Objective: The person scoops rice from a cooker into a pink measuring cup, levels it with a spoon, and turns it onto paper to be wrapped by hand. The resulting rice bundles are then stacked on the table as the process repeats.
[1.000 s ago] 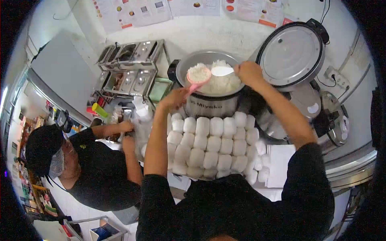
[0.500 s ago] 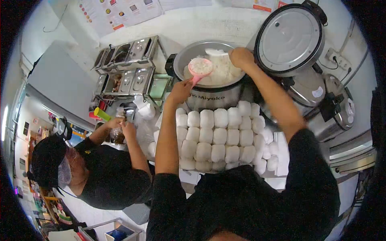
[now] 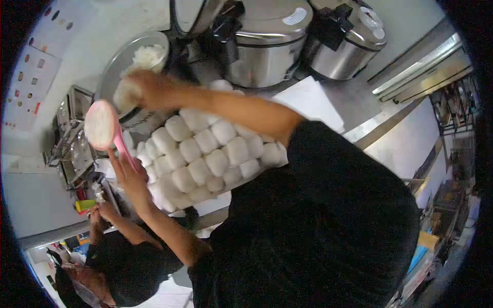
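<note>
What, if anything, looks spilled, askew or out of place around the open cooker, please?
Nothing clearly stands out: the white bundles sit in close rows, the left hand holds the pink scoop, and no spill shows beside the open cooker, though blur around the right hand could hide small specks.

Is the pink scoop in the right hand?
No, the left hand grips the pink scoop by its handle, while the right hand is apart from it, at the rice pot.

A grey counter [image 3: 359,96] carries closed steel cookers [image 3: 267,59], white sheets [image 3: 314,102] and white bundles [image 3: 197,172].
</note>
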`<state>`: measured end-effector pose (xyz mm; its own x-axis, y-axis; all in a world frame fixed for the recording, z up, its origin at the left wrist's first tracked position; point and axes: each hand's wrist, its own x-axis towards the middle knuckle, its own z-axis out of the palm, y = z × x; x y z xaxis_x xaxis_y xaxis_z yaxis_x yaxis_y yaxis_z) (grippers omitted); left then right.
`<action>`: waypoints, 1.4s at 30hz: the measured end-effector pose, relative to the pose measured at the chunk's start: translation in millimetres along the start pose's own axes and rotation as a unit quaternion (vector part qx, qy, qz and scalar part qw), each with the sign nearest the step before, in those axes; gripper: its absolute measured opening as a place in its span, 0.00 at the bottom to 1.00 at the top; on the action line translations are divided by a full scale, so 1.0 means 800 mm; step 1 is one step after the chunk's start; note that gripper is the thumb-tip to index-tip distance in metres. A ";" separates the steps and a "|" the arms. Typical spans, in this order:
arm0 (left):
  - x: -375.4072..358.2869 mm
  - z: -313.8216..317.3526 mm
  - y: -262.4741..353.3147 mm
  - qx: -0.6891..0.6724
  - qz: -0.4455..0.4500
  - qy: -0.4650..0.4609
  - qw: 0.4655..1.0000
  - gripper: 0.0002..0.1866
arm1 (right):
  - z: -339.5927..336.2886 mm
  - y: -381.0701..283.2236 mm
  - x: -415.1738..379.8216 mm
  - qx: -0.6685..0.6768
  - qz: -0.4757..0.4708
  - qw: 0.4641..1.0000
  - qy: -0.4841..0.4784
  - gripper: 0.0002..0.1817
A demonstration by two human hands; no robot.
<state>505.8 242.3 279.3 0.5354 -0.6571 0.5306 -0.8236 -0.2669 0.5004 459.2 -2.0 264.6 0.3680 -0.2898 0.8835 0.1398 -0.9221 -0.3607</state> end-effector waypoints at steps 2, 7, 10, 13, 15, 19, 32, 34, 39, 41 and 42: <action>-0.066 0.028 0.116 -0.340 -0.347 0.014 0.874 0.35 | -0.060 -0.090 -0.106 0.246 0.145 0.954 -0.088 0.21; -0.233 0.211 0.246 -0.338 -0.207 -0.140 0.907 0.37 | -0.256 -0.126 -0.321 0.497 0.570 0.652 -0.059 0.20; -0.290 0.279 0.309 -0.320 -0.248 -0.348 0.846 0.28 | -0.380 -0.023 -0.402 0.389 0.689 0.612 -0.016 0.16; -0.307 0.345 0.345 -0.202 -0.167 -0.421 0.868 0.28 | -0.515 0.059 -0.475 0.354 0.736 0.575 0.042 0.19; -0.329 0.378 0.358 -0.149 -0.064 -0.378 0.912 0.28 | -0.600 0.088 -0.525 0.469 0.712 0.510 0.111 0.18; -0.380 0.428 0.360 0.036 0.077 -0.357 0.930 0.27 | -0.635 0.069 -0.491 0.326 0.602 0.719 0.122 0.17; -0.395 0.455 0.320 0.064 0.147 -0.331 0.930 0.17 | -0.679 0.143 -0.507 -0.336 0.262 0.868 -0.254 0.30; -0.374 0.449 0.325 0.034 0.141 -0.356 0.923 0.17 | -0.721 0.142 -0.503 -0.329 0.314 0.852 -0.261 0.31; -0.376 0.475 0.331 -0.024 0.183 -0.261 0.948 0.19 | -0.729 0.129 -0.522 -0.291 0.185 0.913 -0.216 0.30; -0.378 0.481 0.353 -0.019 0.150 -0.264 0.953 0.22 | -0.700 0.098 -0.520 -0.165 0.163 0.937 -0.259 0.28; -0.380 0.480 0.358 -0.019 0.153 -0.268 0.951 0.23 | -0.688 0.087 -0.528 -0.098 0.171 0.929 -0.313 0.26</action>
<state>35.1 95.0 -1.3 0.0914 -0.9674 0.2363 -0.9125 0.0137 0.4089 -192.6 -84.4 30.8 0.8310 -0.4251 0.3589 -0.2314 -0.8507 -0.4720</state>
